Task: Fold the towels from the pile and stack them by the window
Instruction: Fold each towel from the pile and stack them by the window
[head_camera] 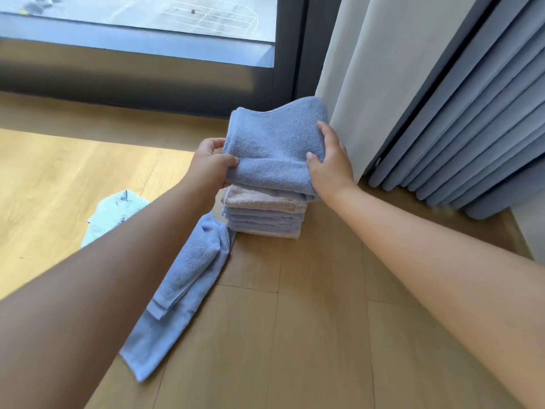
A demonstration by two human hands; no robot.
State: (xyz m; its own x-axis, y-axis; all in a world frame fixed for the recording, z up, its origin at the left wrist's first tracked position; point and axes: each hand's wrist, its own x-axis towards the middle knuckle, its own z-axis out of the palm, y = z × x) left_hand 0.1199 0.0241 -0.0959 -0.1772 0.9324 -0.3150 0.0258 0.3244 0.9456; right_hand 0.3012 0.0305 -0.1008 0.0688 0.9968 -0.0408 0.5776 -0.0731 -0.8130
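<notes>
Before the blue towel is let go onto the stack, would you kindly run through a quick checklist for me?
1. Both hands grip the folded blue towel, left hand, right hand: ok.
2. Towel over the stack: ok.
3. Towel lying flat: not ok, far edge humps up.
4. Stack upright: ok.
5. Curtain clear of the towel: cannot tell, it is very close.
6. Loose blue towel clear of the stack's base: not ok, it touches.

Two hands (pixel 212 163), one towel stack (pixel 262 214), two loose towels (pixel 188 270).
</notes>
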